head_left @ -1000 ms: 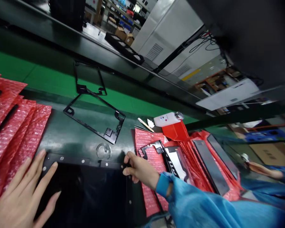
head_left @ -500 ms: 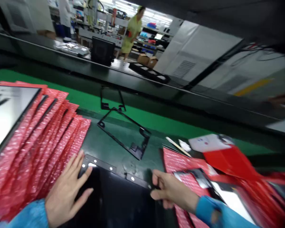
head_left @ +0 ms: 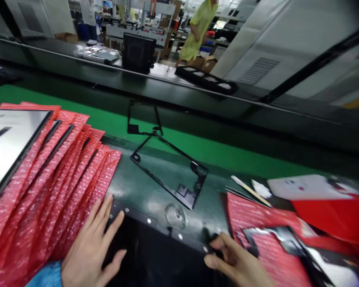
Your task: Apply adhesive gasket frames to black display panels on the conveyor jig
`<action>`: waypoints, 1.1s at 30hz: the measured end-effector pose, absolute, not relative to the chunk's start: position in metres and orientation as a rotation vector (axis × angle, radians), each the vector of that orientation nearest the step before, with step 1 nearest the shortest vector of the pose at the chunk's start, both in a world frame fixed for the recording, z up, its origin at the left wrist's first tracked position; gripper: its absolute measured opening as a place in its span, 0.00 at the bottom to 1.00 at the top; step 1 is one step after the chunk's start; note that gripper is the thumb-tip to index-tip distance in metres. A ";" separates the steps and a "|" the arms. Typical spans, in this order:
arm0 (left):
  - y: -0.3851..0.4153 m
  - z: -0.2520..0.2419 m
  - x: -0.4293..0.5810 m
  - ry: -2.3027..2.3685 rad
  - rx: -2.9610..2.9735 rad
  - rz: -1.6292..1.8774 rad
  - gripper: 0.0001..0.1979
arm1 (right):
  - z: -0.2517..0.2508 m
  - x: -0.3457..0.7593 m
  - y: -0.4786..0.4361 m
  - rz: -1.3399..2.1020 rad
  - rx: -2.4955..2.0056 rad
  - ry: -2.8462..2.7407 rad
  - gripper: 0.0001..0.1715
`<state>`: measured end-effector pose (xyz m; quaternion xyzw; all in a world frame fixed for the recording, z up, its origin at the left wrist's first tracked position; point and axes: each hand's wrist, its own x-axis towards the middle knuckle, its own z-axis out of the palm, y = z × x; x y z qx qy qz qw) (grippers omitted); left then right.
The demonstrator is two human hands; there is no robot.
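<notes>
A dark flat panel (head_left: 155, 255) lies at the bottom centre, its far edge a strip with several bright round dots. My left hand (head_left: 92, 243) rests on its left corner, fingers spread and holding nothing. At the panel's right corner my right hand (head_left: 230, 259) has its thumb and fingers bent together around something small and dark that I cannot make out. Beyond the panel, a black frame (head_left: 170, 171) lies on the dark green surface, and a smaller black frame (head_left: 145, 118) touches its far end.
Pink bubble-wrap sleeves (head_left: 62, 191) are stacked at left, with a white-faced panel (head_left: 12, 139) on top. More bubble wrap (head_left: 257, 215), a red sheet (head_left: 332, 219) and a pale stick (head_left: 249, 190) lie at right. A person in yellow (head_left: 199, 30) stands far back.
The view has shifted, so the frames and right-hand items appear farther right. My right hand's fingers have closed around a small dark thing at the panel's corner. My left hand stays at the left corner.
</notes>
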<state>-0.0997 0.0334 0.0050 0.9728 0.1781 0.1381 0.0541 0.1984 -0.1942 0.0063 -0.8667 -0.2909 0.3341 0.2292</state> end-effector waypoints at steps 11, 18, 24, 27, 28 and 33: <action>0.042 -0.020 -0.135 0.450 2.920 0.415 0.35 | 0.013 0.106 -0.249 0.588 -2.191 -0.709 0.33; 0.048 -0.021 -0.172 0.210 2.897 0.320 0.42 | -0.002 0.067 -0.303 0.989 -2.233 -0.765 0.56; 0.054 -0.032 -0.170 0.169 2.933 0.284 0.46 | -0.008 0.079 -0.296 1.084 -2.250 -0.734 0.62; 0.047 -0.030 -0.169 0.297 2.956 0.260 0.42 | -0.010 0.074 -0.293 1.028 -2.266 -0.673 0.62; 0.044 -0.026 -0.169 0.332 2.960 0.242 0.40 | -0.009 0.071 -0.292 1.004 -2.262 -0.660 0.61; 0.031 -0.001 -0.172 0.362 2.888 0.113 0.34 | 0.011 0.056 -0.284 0.854 -2.282 -0.598 0.50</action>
